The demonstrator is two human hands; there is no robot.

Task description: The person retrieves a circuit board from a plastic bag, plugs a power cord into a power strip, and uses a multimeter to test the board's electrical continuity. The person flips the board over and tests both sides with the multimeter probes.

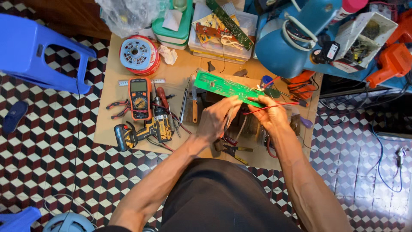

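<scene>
**Mia:** What is on the far left?

**Dad:** A blue plastic stool (34, 51) on the checked floor (56, 150). Next to it lies a brown cardboard sheet (107, 124) with tools on it.

**Mia:** Which tools?

**Dad:** A red and white wire spool (139, 54) at the top. Below it is an orange meter (140, 98). Below that lies a yellow and black drill (143, 131). Just right of the meter are some screwdrivers (194, 103).

**Mia:** Where is the green board?

**Dad:** The long green circuit board (223, 88) is in the middle, tilted, above the cardboard. Both hands meet at its right end.

**Mia:** What is the left hand doing?

**Dad:** The left hand (216, 120) is curled narrow at the board's edge. It seems to hold a thin tool, maybe a probe, but I cannot tell for sure.

**Mia:** And the right hand?

**Dad:** The right hand (270, 114) is pinched close around a thin red wire (274, 106) by the board's right end. I think that wire ends in a probe tip.

**Mia:** How do you do this well?

**Dad:** I think you keep the board still, rest your hands so they do not shake, and touch only one tiny spot with each tip. Keep the tips well apart.

**Mia:** What is on the right?

**Dad:** A big blue machine (292, 38) with cables and an orange power tool (392, 62).
</scene>
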